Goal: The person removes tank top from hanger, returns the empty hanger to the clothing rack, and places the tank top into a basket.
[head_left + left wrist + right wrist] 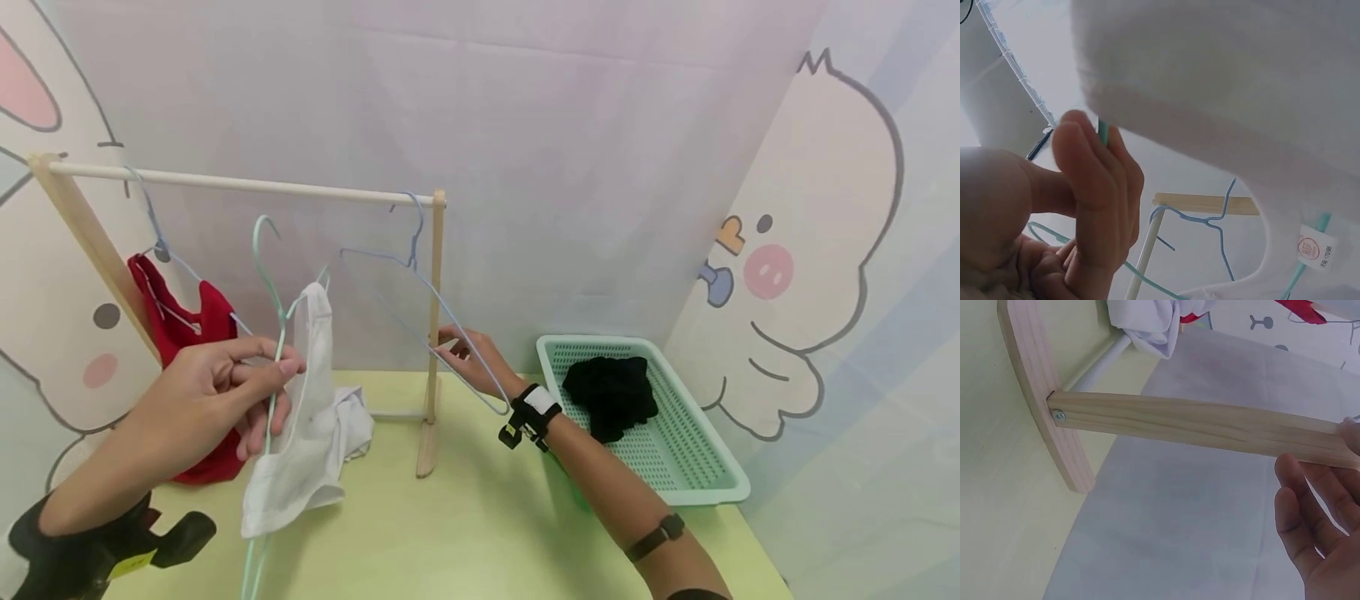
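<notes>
My left hand (pixel 236 387) pinches a mint-green hanger (pixel 274 292) between thumb and fingers. A white sleeveless top (pixel 311 417) hangs from this hanger, and in the left wrist view the top's white fabric (pixel 1241 81) covers much of the frame. With thumb and fingertips on opposite sides, my right hand (pixel 472 358) holds the right wooden post (pixel 435 292) of a clothes rack; the right wrist view shows the same post (pixel 1179 422) close up. A bare blue hanger (pixel 442 300) hangs from the rail beside that post, in front of my right hand.
At the rail's (pixel 247 183) left end, a red sleeveless top (pixel 195 321) hangs on a blue hanger. A crumpled white cloth (pixel 354 421) lies behind the white top. Black clothing (pixel 611 396) sits in a green basket (pixel 708 497) on the table's (pixel 480 533) right side.
</notes>
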`<action>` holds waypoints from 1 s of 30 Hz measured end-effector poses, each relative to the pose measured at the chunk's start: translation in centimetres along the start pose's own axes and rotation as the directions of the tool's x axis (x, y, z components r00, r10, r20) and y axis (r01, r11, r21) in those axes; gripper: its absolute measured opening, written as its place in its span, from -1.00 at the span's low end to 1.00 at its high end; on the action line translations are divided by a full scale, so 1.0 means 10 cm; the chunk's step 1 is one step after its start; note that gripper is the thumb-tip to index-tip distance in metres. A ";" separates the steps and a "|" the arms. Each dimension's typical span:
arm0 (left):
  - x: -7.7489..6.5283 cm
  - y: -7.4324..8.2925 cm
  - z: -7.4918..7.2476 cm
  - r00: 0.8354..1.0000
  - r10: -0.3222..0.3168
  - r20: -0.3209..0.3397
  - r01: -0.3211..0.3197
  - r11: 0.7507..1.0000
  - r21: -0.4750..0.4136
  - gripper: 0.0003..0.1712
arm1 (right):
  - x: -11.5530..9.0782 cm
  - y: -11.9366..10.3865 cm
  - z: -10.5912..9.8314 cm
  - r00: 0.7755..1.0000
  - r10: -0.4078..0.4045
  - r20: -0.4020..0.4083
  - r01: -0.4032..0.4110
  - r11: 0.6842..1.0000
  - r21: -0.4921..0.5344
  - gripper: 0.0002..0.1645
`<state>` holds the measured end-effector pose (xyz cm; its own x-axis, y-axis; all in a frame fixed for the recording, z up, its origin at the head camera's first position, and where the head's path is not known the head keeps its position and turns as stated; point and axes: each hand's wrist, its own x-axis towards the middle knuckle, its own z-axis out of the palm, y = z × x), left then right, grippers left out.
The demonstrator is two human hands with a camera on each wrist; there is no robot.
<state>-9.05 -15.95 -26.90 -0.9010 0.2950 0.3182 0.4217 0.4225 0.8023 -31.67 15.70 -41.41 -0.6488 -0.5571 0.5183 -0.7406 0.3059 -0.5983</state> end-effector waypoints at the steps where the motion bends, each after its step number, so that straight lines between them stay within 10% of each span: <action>1: -0.02 -0.01 0.01 1.000 0.002 0.004 -0.002 1.000 -0.016 -0.79 | 0.00 -0.02 0.00 1.000 0.002 -0.002 -0.002 1.000 -0.005 -0.70; 16: -0.22 -0.09 0.13 0.997 -0.024 0.069 0.028 0.998 -0.057 -0.85 | -0.08 -0.05 0.16 0.991 0.033 -0.132 -0.037 0.999 -0.030 -0.64; 24: -0.27 -0.23 0.22 0.995 -0.001 0.096 0.008 0.997 -0.076 -0.86 | -0.19 -0.13 0.35 0.932 0.108 -0.347 -0.094 0.994 0.057 -0.48; 30: -0.36 -0.32 0.28 0.991 -0.066 0.112 0.076 0.993 -0.087 -0.82 | -0.30 -0.19 0.41 0.968 -0.014 -0.250 -0.026 0.987 -0.156 -0.66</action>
<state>-6.88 -15.94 -31.99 -0.9097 0.3607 0.2058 0.3414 0.3673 0.8652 -27.56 13.62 -44.35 -0.6617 -0.3503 0.6629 -0.7414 0.4370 -0.5092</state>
